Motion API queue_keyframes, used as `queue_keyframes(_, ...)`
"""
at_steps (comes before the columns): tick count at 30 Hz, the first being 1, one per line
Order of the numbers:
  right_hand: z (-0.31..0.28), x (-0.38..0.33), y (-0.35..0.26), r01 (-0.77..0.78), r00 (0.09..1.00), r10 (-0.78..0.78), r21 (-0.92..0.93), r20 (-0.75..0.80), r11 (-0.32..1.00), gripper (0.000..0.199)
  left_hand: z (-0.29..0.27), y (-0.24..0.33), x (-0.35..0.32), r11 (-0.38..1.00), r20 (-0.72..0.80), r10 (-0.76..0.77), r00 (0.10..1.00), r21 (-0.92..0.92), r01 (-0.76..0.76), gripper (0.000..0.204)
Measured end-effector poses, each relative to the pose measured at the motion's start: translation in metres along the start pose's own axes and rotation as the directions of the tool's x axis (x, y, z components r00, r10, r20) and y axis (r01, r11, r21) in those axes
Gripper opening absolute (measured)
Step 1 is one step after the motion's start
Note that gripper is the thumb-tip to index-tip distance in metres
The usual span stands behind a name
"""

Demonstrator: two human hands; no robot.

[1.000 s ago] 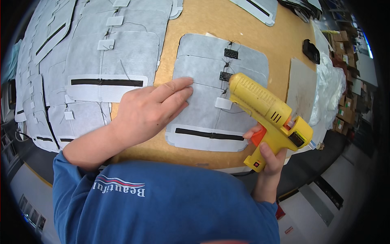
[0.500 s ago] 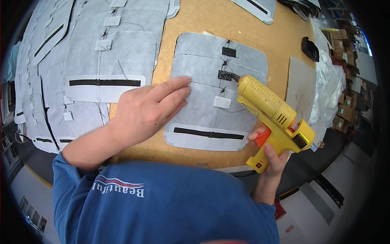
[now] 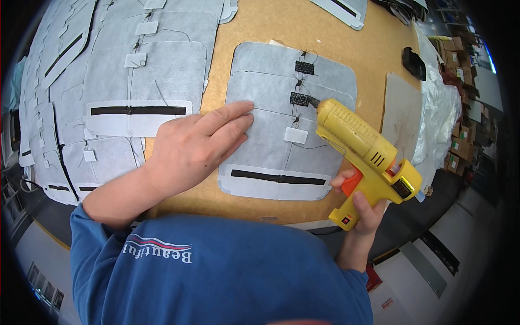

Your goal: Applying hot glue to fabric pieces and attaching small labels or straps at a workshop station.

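Note:
My right hand (image 3: 364, 208) is wrapped round the handle of a yellow glue gun (image 3: 360, 138), fingers at its orange trigger. The gun's dark nozzle tip touches or hovers at the right end of a black textured patch (image 3: 298, 98) on a grey fabric panel (image 3: 260, 141). My left hand (image 3: 206, 143) lies flat with fingers stretched out, fingertips on the panel's left part. Farther up the same panel is a second black patch (image 3: 304, 67); nearer me sits a white square tab (image 3: 296, 135). Thin dark wires run between them. A black strip (image 3: 279, 177) crosses the panel's near edge.
Many similar grey panels (image 3: 146, 81) overlap on the left of the brown table (image 3: 260, 27). At right lie a grey board (image 3: 400, 111), clear plastic sheeting (image 3: 440, 119) and a small black object (image 3: 414, 64). Cardboard boxes (image 3: 460, 146) stand beyond.
Almost nothing differs. The panels shift very slightly in the picture; both hands and the glue gun keep their places.

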State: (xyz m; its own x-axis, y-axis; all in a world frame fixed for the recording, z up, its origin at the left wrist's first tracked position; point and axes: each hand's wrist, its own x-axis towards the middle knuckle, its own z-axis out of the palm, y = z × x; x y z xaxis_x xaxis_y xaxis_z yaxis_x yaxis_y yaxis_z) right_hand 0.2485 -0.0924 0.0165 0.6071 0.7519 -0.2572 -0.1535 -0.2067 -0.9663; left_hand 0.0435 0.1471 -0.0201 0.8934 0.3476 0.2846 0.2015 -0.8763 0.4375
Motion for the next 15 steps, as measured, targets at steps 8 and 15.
queue_keyframes(8, -0.003, 0.004, 0.0, -0.061, 0.99, 0.047, 0.102, 0.13, 0.993, 0.056, -0.001, 0.001, 0.001, 1.0, -0.004, -0.001, 1.0, 0.001, 0.001, 0.029)
queue_keyframes(15, -0.001, 0.008, -0.001, -0.08, 0.986, 0.067, 0.081, 0.151, 0.993, 0.058, -0.002, 0.0, 0.0, 1.0, 0.014, -0.007, 1.0, 0.002, 0.007, 0.029)
